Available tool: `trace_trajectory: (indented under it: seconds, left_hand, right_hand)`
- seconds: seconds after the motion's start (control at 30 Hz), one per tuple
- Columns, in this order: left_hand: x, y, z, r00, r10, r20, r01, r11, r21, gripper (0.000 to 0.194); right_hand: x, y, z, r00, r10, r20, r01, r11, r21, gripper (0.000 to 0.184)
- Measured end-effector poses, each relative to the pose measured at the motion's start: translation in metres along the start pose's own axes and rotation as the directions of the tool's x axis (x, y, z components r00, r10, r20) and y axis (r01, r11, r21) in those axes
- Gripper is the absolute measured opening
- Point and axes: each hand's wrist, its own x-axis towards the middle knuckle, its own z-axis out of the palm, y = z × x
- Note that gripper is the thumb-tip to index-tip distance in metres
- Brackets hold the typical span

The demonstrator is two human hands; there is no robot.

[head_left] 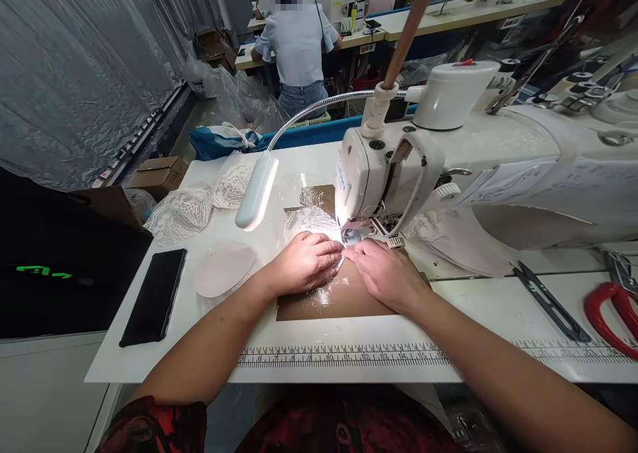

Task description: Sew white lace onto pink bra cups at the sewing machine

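White lace fabric [310, 222] lies under the head of a white sewing machine [351, 174], on a brown sheet [343, 301] with shiny clear film or tape. My left hand [308, 264] rests over the lace, its fingers bent together and holding the fabric just left of the presser foot. From the right, my right hand [386, 273] brings its fingertips together at the lace edge, close below the needle area. The two hands' fingertips nearly meet there. Part of the lace is hidden under my left hand, and the needle tip is hard to make out.
A gooseneck lamp [256, 190] leans over the table's left side. Lace pieces [182, 214], a beige oval pad [225, 272] and a black phone [153, 297] lie left. At right are thread snips [551, 300] and red-handled scissors [611, 313]. A printed ruler [343, 356] runs along the front. A person [299, 48] sits beyond.
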Motion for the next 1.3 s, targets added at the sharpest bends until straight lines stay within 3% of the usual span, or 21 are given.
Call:
trace_trajectory:
  seconds: [0.17,0.43,0.9,1.3]
  left_hand:
    - [-0.0010,-0.0032,0.0016,1.000,0.019,0.018,-0.019,1.000,-0.002,0.036]
    - [0.0027,0.0028,0.0048,0.999,-0.047,-0.007,0.047,0.996,0.074,0.038]
    - [-0.0011,-0.0019,0.0059,0.998,-0.041,-0.050,0.040,0.999,-0.026,0.037]
    - [-0.0008,-0.0045,0.0045,0.997,-0.059,-0.047,0.056,0.997,-0.060,0.024]
  right_hand:
    - [0.0008,-0.0011,-0.0007,1.000,-0.004,0.019,0.005,0.999,-0.042,0.038]
    - [0.0014,-0.0022,0.0013,0.998,0.068,-0.006,-0.068,0.996,-0.050,0.038]
    - [-0.0034,0.0005,0.0004,0.998,-0.063,0.002,0.063,0.998,-0.022,0.033]
    - [-0.0032,-0.0003,-0.0017,0.996,0.069,-0.055,-0.069,0.998,0.015,0.039]
